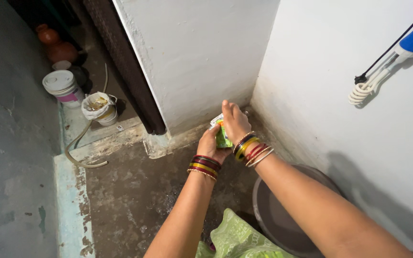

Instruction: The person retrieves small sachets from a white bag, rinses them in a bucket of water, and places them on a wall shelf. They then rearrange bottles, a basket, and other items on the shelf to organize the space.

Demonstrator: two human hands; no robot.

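Both my hands meet over a small green and orange packet near the corner of the two white walls. My left hand cups the packet from below. Over its upper end my right hand closes, fingers pinching the top. Coloured bangles ring both wrists. Most of the packet is hidden between the hands.
A dark round basin sits on the wet floor under my right forearm. Light green cloth lies at the bottom edge. White buckets and a bag-covered pot stand at the back left beside a hose. An immersion heater rod hangs on the right wall.
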